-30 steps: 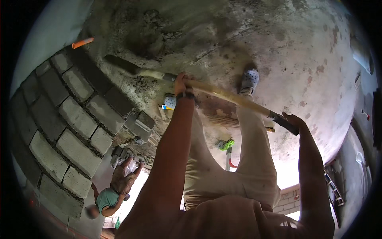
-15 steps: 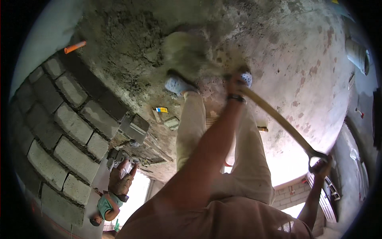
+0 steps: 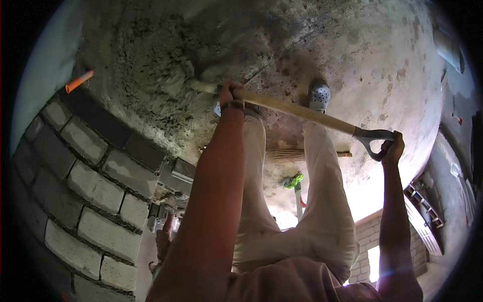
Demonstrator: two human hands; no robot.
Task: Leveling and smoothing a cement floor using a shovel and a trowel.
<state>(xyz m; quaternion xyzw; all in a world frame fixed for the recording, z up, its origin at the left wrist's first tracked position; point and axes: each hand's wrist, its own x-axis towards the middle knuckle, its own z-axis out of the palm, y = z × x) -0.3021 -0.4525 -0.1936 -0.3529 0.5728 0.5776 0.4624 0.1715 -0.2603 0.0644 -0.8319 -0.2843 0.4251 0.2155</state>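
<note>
Both my hands grip a shovel (image 3: 297,109) with a pale wooden shaft and a grey D-shaped handle. My left hand (image 3: 231,93) is closed round the lower shaft, just in front of my left shoe. Out to the right, my right hand (image 3: 393,148) is wrapped round the D-handle. The shaft runs leftward to a heap of wet grey mortar mix (image 3: 166,75) on the floor. The blade cannot be made out against the dark mix.
A block wall (image 3: 95,183) rises on the left, an orange tube (image 3: 79,81) beyond its end. My speckled shoes (image 3: 319,95) stand by the mix. Behind are a broom (image 3: 287,154), a green-topped tool (image 3: 292,180) and another person (image 3: 163,239), partly hidden by my arm.
The shovel has swung left, its lower end going from in front of my feet to the mix. My left hand moved left with it; my right hand rose and shifted slightly left.
</note>
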